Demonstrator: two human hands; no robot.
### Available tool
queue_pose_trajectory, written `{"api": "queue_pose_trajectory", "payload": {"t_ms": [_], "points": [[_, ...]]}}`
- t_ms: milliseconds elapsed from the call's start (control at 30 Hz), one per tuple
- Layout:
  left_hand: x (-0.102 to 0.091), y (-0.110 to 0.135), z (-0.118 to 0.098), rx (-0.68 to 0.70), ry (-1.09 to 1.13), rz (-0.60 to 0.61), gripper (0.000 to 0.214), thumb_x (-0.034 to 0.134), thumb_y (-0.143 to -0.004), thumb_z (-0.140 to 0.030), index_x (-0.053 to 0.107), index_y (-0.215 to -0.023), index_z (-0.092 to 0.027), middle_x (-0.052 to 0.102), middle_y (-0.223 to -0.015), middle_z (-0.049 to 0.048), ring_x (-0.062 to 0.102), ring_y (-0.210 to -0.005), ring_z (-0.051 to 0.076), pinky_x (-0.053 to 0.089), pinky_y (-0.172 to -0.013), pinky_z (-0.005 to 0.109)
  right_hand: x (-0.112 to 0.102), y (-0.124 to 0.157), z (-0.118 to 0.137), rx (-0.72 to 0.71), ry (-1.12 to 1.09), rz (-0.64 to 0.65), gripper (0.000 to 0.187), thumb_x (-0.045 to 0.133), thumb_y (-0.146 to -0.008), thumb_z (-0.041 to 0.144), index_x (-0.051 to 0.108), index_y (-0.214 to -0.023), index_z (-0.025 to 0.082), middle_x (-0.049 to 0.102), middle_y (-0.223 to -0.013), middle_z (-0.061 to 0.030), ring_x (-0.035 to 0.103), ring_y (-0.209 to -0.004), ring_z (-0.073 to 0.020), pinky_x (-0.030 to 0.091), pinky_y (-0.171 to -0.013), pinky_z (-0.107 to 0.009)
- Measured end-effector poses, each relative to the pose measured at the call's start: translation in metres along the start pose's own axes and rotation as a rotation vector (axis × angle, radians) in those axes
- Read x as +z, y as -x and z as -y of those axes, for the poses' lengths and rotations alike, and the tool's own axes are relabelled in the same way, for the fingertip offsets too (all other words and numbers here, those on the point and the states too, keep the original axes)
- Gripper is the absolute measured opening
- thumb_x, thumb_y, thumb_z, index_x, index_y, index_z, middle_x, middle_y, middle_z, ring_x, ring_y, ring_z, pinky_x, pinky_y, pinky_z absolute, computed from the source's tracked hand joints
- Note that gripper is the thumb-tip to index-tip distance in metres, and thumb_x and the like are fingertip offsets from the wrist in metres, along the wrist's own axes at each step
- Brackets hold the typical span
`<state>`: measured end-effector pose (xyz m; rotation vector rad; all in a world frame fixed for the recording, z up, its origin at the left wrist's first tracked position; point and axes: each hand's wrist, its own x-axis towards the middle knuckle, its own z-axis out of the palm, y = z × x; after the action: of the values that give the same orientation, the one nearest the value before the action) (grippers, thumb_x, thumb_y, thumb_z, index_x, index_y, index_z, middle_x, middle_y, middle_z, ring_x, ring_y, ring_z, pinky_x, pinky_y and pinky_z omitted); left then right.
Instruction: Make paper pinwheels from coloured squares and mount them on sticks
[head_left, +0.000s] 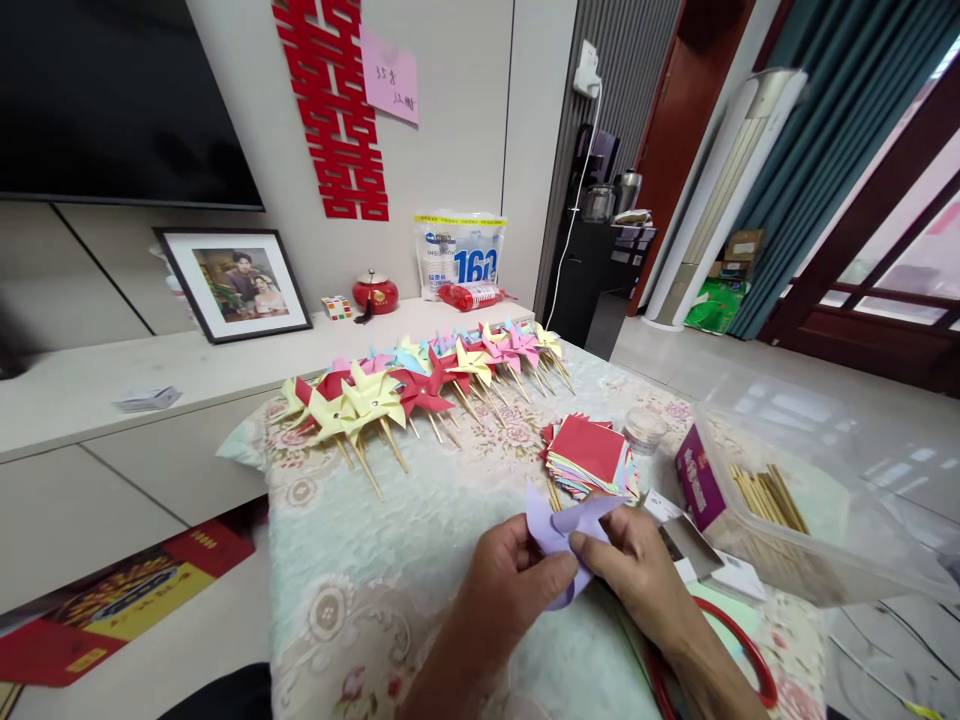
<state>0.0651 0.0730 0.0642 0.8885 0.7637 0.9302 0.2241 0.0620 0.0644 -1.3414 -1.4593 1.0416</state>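
Note:
Both my hands hold a lilac paper square [553,527], partly folded into pinwheel blades, just above the flowered tablecloth [360,590]. My left hand [510,590] pinches its lower left edge between thumb and fingers. My right hand [637,570] pinches the right side, thumb on top. Just beyond lies a stack of coloured paper squares [592,455] with a red one on top. A row of finished paper pinwheels on wooden sticks [420,390] stretches across the far part of the table.
A clear plastic box [810,500] holding wooden sticks stands at the right. A small round lidded jar [645,428] sits by the paper stack. Red-handled scissors [739,640] lie near my right wrist. A low cabinet [90,390] with a framed photo runs behind the table.

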Motion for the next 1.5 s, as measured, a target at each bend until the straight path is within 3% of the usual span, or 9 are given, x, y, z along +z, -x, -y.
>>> {"api": "queue_pose_trajectory", "payload": {"t_ms": [233, 367, 567, 900, 1067, 1200, 1333, 1433, 1500], "points": [[-0.007, -0.006, 0.008, -0.024, 0.024, -0.087, 0.047, 0.085, -0.061, -0.042, 0.072, -0.092, -0.009, 0.052, -0.056, -0.0038, 0.034, -0.043, 0.005, 0.022, -0.040, 0.020, 0.008, -0.003, 0.000, -0.003, -0.069, -0.013, 0.026, 0.064, -0.087, 0.038, 0.072, -0.100, 0.017, 0.071, -0.081, -0.0028, 0.063, -0.073, -0.0190, 0.049, -0.065, -0.029], [-0.012, -0.008, 0.008, -0.019, 0.069, -0.137, 0.044, 0.083, -0.064, -0.042, 0.070, -0.089, -0.010, 0.051, -0.055, -0.0044, 0.034, -0.044, 0.005, 0.024, -0.041, 0.020, 0.012, -0.005, 0.003, -0.072, -0.062, -0.013, 0.027, 0.063, -0.090, 0.042, 0.071, -0.101, 0.018, 0.073, -0.093, -0.0054, 0.067, -0.085, -0.0219, 0.052, -0.073, -0.032], [-0.016, -0.009, 0.005, -0.022, 0.168, -0.251, 0.037, 0.082, -0.066, -0.037, 0.066, -0.088, -0.011, 0.054, -0.061, -0.0028, 0.039, -0.049, 0.007, 0.028, -0.045, 0.020, 0.011, -0.004, -0.004, -0.186, 0.135, -0.195, 0.038, 0.066, -0.088, 0.038, 0.067, -0.123, 0.022, 0.073, -0.119, -0.0105, 0.067, -0.109, -0.0278, 0.050, -0.097, -0.044], [-0.013, -0.011, 0.006, -0.001, 0.202, -0.287, 0.032, 0.079, -0.069, -0.038, 0.062, -0.083, -0.014, 0.047, -0.054, -0.0067, 0.035, -0.048, 0.007, 0.026, -0.046, 0.020, 0.014, -0.005, -0.004, -0.485, 0.410, -0.238, 0.030, 0.063, -0.091, 0.021, 0.069, -0.120, 0.024, 0.075, -0.116, -0.0077, 0.069, -0.108, -0.0241, 0.056, -0.091, -0.038], [-0.012, -0.010, 0.005, 0.008, 0.195, -0.307, 0.039, 0.082, -0.064, -0.039, 0.063, -0.087, -0.014, 0.050, -0.055, -0.0063, 0.037, -0.048, 0.007, 0.027, -0.046, 0.021, 0.014, -0.004, -0.003, -0.475, 0.401, -0.227, 0.032, 0.063, -0.091, 0.023, 0.070, -0.122, 0.026, 0.075, -0.118, -0.0075, 0.069, -0.110, -0.0258, 0.057, -0.091, -0.039], [-0.012, -0.009, 0.006, 0.016, 0.184, -0.302, 0.040, 0.082, -0.064, -0.039, 0.067, -0.090, -0.013, 0.053, -0.057, -0.0051, 0.037, -0.047, 0.006, 0.027, -0.046, 0.020, 0.014, -0.002, -0.003, -0.320, 0.284, -0.219, 0.036, 0.064, -0.092, 0.034, 0.067, -0.126, 0.025, 0.072, -0.123, -0.0088, 0.067, -0.114, -0.0276, 0.054, -0.096, -0.043], [-0.009, -0.010, 0.007, 0.001, 0.133, -0.303, 0.042, 0.084, -0.060, -0.039, 0.070, -0.091, -0.014, 0.057, -0.056, -0.0035, 0.038, -0.044, 0.006, 0.025, -0.043, 0.020, 0.012, -0.002, -0.002, -0.240, 0.129, -0.253, 0.028, 0.063, -0.093, 0.038, 0.067, -0.118, 0.024, 0.073, -0.114, -0.0094, 0.068, -0.104, -0.0260, 0.053, -0.092, -0.042], [-0.006, -0.013, 0.007, 0.030, 0.106, -0.320, 0.040, 0.084, -0.059, -0.034, 0.072, -0.092, -0.015, 0.064, -0.061, -0.0011, 0.048, -0.047, 0.009, 0.032, -0.046, 0.021, 0.011, -0.001, 0.000, -0.391, 0.193, -0.403, 0.012, 0.065, -0.092, 0.030, 0.068, -0.102, 0.024, 0.070, -0.101, -0.0065, 0.066, -0.097, -0.0234, 0.051, -0.086, -0.038], [-0.005, -0.014, 0.009, 0.080, 0.092, -0.324, 0.039, 0.084, -0.059, -0.029, 0.073, -0.094, -0.016, 0.069, -0.067, 0.0005, 0.059, -0.058, 0.014, 0.042, -0.054, 0.023, 0.011, 0.000, 0.002, -0.498, 0.306, -0.425, 0.003, 0.065, -0.091, 0.023, 0.068, -0.092, 0.024, 0.067, -0.093, -0.0048, 0.064, -0.092, -0.0220, 0.050, -0.081, -0.035]]}}
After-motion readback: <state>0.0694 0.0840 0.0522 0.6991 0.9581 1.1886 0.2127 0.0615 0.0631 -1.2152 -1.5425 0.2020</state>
